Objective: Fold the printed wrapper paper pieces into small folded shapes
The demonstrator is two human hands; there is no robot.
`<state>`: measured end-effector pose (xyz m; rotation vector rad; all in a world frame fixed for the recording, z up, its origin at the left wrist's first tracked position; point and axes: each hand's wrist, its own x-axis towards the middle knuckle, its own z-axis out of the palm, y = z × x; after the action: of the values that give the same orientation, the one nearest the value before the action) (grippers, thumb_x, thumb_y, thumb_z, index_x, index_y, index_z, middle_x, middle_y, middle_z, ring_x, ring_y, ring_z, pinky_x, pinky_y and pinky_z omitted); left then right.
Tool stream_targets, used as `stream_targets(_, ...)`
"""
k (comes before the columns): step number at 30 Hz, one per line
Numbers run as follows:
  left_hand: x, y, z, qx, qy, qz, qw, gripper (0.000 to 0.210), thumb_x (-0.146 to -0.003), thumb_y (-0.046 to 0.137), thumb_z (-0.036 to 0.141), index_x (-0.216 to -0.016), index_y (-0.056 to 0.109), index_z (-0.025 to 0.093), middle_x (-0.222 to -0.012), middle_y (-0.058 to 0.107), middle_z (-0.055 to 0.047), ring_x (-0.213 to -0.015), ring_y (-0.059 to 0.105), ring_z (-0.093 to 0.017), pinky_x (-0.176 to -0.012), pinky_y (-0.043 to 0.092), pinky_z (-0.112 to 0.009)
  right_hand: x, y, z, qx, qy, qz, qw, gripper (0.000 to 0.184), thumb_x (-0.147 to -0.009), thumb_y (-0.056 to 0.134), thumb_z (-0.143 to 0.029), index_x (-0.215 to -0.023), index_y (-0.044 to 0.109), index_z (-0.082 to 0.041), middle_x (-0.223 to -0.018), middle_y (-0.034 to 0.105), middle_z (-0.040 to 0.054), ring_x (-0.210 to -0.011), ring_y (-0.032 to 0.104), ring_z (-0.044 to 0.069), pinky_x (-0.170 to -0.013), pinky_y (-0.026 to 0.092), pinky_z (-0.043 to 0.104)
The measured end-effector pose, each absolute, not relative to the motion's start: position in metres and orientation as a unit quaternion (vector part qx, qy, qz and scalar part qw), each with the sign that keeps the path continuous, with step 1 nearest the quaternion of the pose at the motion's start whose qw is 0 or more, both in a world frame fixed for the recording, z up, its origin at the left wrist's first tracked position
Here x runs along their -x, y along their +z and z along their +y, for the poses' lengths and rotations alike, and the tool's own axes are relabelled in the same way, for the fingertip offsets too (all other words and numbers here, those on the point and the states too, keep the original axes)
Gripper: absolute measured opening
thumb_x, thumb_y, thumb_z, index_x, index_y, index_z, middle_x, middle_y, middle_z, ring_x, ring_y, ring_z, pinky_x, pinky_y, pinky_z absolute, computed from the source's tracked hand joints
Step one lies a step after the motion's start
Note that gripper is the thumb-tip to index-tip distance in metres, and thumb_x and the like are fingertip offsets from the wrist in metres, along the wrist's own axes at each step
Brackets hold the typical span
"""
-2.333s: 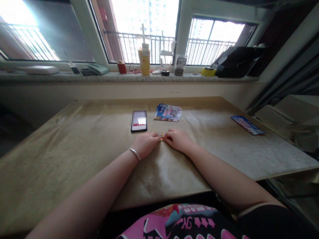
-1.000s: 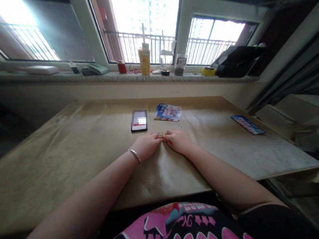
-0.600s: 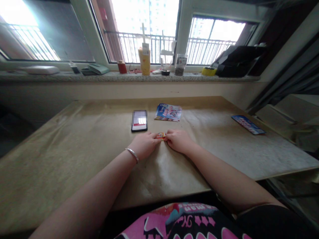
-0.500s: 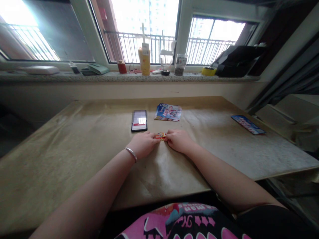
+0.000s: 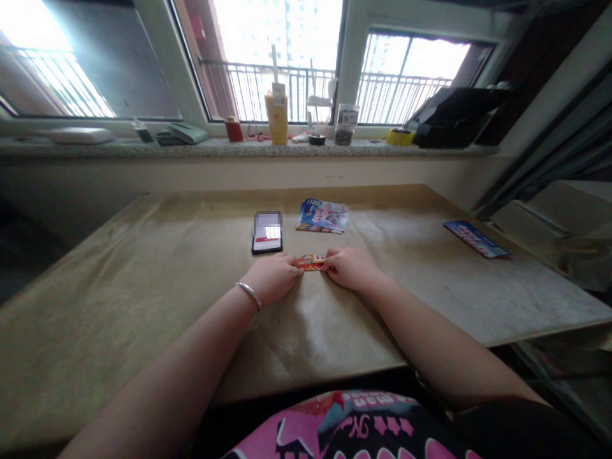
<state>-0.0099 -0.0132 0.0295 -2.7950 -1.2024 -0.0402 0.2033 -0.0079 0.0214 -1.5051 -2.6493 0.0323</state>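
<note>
Between my two hands lies a small folded piece of printed paper [image 5: 312,262], red, orange and yellow, low on the table. My left hand [image 5: 275,275] wears a silver bangle at the wrist and has its fingers closed on the paper's left end. At the right end, the fingertips of my right hand [image 5: 351,268] pinch the paper. A phone [image 5: 268,232] with a lit, partly blurred screen rests just beyond my left hand. Behind the paper sits a stack of blue printed leaflets [image 5: 323,215].
More blue leaflets [image 5: 476,239] lie at the right side of the covered table [image 5: 143,287]. On the stone windowsill [image 5: 191,148] stand a yellow drink cup [image 5: 277,120], a red jar [image 5: 233,129], a clear container [image 5: 346,125], yellow tape [image 5: 400,136] and a black box [image 5: 454,118].
My right hand has shifted slightly to the right along the paper, so more of the paper shows between my hands. My left hand has barely moved.
</note>
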Motion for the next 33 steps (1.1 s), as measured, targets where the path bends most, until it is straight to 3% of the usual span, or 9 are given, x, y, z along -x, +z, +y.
stream_targets(7, 0.011, 0.031, -0.012, 0.918, -0.021, -0.396, 0.033, 0.027, -0.086, 0.046, 0.019, -0.097, 0.071, 0.023, -0.091, 0.066, -0.005, -0.084, 0.059, -0.016, -0.074, 0.045, -0.025, -0.208, 0.022, -0.008, 0.496, 0.015, -0.867, 0.047, 0.026, -0.084, 0.048, -0.026, -0.091, 0.073, -0.03, -0.102, 0.069, 0.0006, -0.089, 0.062, 0.019, -0.069, 0.041, 0.026)
stream_targets(14, 0.004, 0.034, -0.015, 0.922, 0.017, -0.375, 0.095, 0.022, -0.083, 0.048, 0.013, -0.09, 0.068, 0.017, -0.092, 0.065, -0.008, -0.083, 0.059, -0.02, -0.067, 0.046, -0.03, -0.207, 0.021, -0.01, 0.485, 0.005, -0.872, 0.063, 0.025, -0.083, 0.048, -0.023, -0.089, 0.072, -0.026, -0.097, 0.067, 0.0027, -0.089, 0.06, 0.019, -0.07, 0.04, 0.027)
stream_targets(22, 0.01, 0.022, -0.009, 0.923, -0.04, -0.367, 0.105, 0.029, -0.087, 0.045, 0.02, -0.11, 0.062, 0.021, -0.092, 0.064, -0.006, -0.083, 0.057, -0.019, -0.069, 0.046, -0.029, -0.206, 0.019, -0.009, 0.457, -0.003, -0.884, 0.096, 0.023, -0.083, 0.048, -0.019, -0.085, 0.07, -0.02, -0.095, 0.064, 0.0063, -0.093, 0.053, 0.019, -0.075, 0.038, 0.027)
stream_targets(33, 0.009, 0.024, -0.013, 0.925, -0.032, -0.363, 0.108, 0.033, -0.088, 0.045, 0.021, -0.118, 0.058, 0.025, -0.097, 0.064, -0.006, -0.085, 0.057, -0.02, -0.071, 0.048, -0.03, -0.202, 0.014, -0.008, 0.387, -0.03, -0.915, 0.109, 0.03, -0.086, 0.046, -0.021, -0.108, 0.066, -0.025, -0.092, 0.065, 0.0053, -0.084, 0.052, 0.019, -0.072, 0.036, 0.029)
